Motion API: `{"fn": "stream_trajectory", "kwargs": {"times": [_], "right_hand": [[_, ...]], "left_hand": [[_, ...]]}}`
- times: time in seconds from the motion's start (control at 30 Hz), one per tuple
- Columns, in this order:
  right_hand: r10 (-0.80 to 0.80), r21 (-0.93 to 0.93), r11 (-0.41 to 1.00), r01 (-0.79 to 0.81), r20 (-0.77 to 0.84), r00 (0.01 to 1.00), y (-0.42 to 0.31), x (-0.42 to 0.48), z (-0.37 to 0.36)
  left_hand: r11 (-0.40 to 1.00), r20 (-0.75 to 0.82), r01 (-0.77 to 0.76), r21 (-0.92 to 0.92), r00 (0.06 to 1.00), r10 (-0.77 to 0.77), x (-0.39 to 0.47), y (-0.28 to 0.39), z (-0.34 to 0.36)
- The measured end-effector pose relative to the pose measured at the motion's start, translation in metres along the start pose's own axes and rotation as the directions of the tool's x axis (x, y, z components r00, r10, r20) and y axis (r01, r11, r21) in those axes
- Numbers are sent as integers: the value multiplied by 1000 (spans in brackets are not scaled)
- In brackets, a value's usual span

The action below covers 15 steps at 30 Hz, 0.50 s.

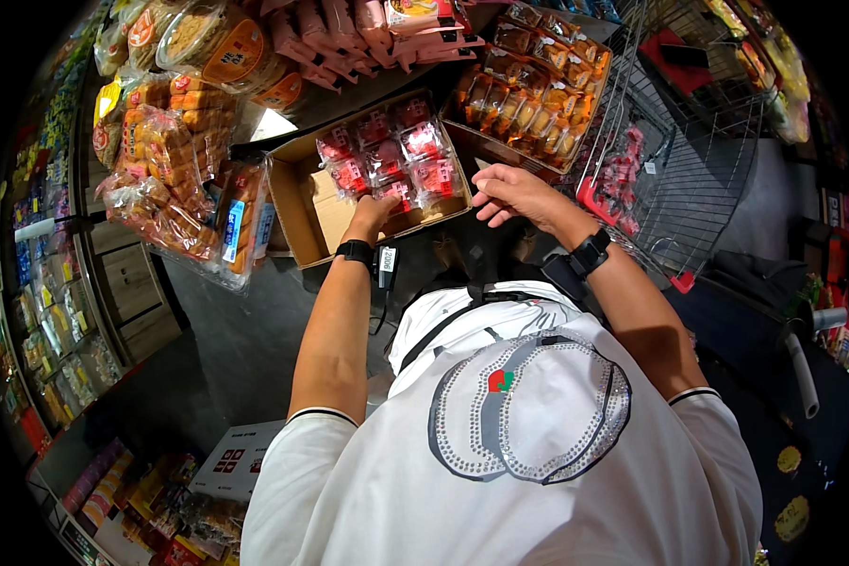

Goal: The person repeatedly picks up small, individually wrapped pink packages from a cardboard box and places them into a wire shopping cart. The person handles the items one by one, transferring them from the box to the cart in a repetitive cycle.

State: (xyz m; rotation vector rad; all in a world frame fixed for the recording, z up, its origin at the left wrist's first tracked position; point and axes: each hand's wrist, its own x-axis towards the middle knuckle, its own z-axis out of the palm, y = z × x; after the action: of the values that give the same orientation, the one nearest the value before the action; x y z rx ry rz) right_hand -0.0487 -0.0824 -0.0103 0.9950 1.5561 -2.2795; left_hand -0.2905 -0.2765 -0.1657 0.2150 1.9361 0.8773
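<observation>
In front of me sits an open cardboard box (316, 212) with several clear-wrapped red packets (383, 157) in rows. Bare cardboard shows along its left side. My left hand (373, 214) reaches over the near wall and touches a packet in the closest row; its fingertips are partly hidden, so a firm grip cannot be confirmed. My right hand (513, 194) hovers just past the box's right wall, holding nothing, fingers apart and pointing left. Both wrists carry black straps with devices.
Bagged bread rolls (163, 156) and a plastic tub (216, 49) stand left. Pink packets (339, 32) lie behind. Right of the box are a carton of orange-wrapped pastries (538, 92) and a wire shopping cart (707, 156) holding red packets (622, 173).
</observation>
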Motion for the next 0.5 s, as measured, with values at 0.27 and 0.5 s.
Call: {"fn": "stream_trajectory", "kwargs": {"times": [0.27, 0.5], "right_hand": [[-15, -70, 997, 21, 76, 997, -8, 17, 19], [-60, -122, 990, 73, 106, 993, 5, 37, 7]], "left_hand": [[1000, 35, -28, -6, 999, 28, 13, -9, 12], [949, 135, -187, 254, 978, 157, -3, 20, 14]]}}
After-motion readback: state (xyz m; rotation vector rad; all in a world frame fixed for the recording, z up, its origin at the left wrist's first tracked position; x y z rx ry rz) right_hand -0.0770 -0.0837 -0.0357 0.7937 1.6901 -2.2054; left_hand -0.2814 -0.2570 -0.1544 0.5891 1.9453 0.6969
